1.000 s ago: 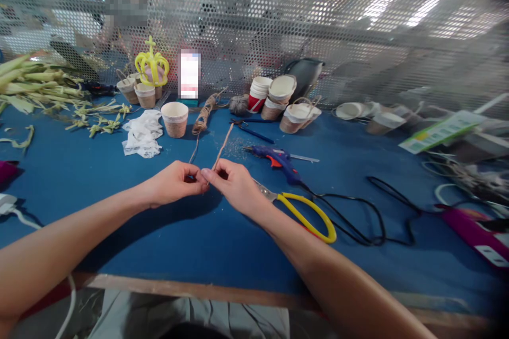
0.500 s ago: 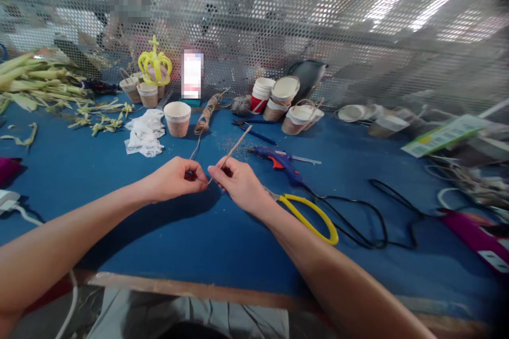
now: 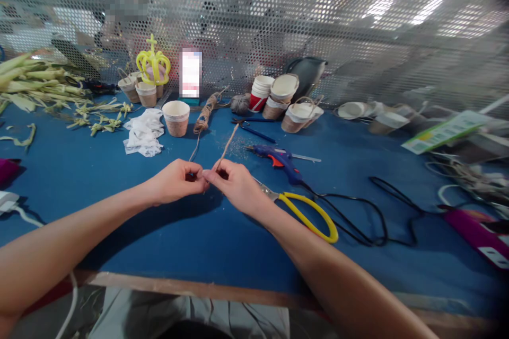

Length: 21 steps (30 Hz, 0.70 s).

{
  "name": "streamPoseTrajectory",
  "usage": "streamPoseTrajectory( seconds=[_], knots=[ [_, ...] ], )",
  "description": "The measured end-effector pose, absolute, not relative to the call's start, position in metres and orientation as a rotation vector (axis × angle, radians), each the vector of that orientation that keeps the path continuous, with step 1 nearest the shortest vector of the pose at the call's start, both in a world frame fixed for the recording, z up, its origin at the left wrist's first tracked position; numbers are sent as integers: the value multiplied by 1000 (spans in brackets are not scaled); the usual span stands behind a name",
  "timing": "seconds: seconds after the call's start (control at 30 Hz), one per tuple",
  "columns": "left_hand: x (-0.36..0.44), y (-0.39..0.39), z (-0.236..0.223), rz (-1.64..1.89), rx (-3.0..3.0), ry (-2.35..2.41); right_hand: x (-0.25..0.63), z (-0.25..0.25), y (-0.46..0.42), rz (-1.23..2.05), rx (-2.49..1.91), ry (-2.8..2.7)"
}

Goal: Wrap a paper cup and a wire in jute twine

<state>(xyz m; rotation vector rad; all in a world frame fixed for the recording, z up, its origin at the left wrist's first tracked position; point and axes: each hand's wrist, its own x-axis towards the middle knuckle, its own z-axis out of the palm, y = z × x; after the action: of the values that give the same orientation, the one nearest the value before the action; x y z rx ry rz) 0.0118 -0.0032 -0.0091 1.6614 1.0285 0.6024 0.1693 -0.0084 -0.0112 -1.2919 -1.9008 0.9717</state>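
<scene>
My left hand [image 3: 181,181] pinches a length of brown twine that runs back toward the twine bundle [image 3: 207,113]. Its fingertips meet those of my right hand [image 3: 236,184], which is closed on the twine too. From the right thumb and forefinger a stiff-looking twisted end of twine [image 3: 227,144] sticks up and away from me. What lies between the fingertips is partly hidden. Beyond my left hand stand a wrapped paper cup [image 3: 177,121] and crumpled white lace cloth [image 3: 143,132]. Scissors with yellow handles [image 3: 308,214] lie just right of my right hand.
A blue glue gun [image 3: 278,160] and its black cord lie at right, with pliers [image 3: 256,131] behind. Several cups [image 3: 300,117], a yellow crown-shaped piece [image 3: 153,66] and a phone [image 3: 191,73] line the mesh wall. Corn husks [image 3: 37,82] pile at far left.
My hands have come together until their fingertips touch. The upright twine end has swung slightly left and stands steeper. The things on the table have stayed put.
</scene>
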Motion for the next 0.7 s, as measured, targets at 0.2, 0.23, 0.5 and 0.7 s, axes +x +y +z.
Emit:
streamPoseTrajectory(
  seconds=[0.2, 0.23, 0.5, 0.7],
  knots=[
    [8, 2, -8, 818, 1459, 1057, 168, -12, -9, 1426, -1134, -1723],
    [8, 2, -8, 861, 1424, 1045, 168, -12, -10, 1488, -1103, -1692],
    [10, 1, -9, 968, 1387, 993, 165, -9, -12, 1461, -1095, -1597],
    [11, -1, -7, 937, 1407, 1052, 165, -10, -14, 1189, -1162, -1753]
  ],
)
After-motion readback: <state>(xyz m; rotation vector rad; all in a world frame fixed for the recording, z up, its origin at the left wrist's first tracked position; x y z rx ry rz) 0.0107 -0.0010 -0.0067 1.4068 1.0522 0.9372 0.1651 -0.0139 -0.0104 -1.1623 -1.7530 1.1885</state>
